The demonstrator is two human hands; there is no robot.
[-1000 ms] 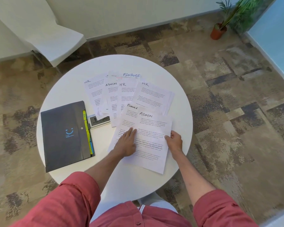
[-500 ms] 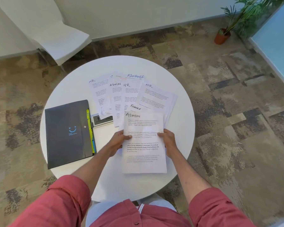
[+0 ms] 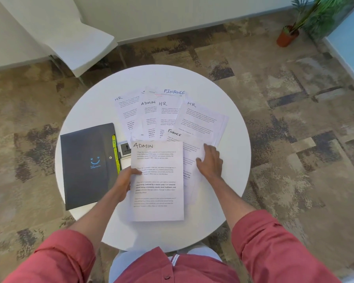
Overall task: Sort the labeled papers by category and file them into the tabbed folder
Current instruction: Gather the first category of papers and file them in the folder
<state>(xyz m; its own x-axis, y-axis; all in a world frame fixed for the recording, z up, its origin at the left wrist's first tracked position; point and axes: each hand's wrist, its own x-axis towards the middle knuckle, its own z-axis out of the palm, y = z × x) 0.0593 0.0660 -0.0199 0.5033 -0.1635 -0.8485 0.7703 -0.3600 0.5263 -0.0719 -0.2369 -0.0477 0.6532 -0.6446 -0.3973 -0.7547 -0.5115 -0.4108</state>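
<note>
Round white table, left hand pinching ADMIN sheet, right hand flat on FINANCE sheet (HR sheet beyond)

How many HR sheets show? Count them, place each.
3: left HR sheet, middle HR sheet, right HR sheet, all in the far row. Others may be hidden underneath.

Near sheet: ADMIN. Fanned papers: HR (thrice), ADMIN, FINANCE twice. Folder tab: perhaps HR.

Office meeting nook, as I see it: round white table with built-in power socket; sheets before me headed HR, ADMIN, FINANCE; patterned carpet tiles; white chair; potted plant.
</note>
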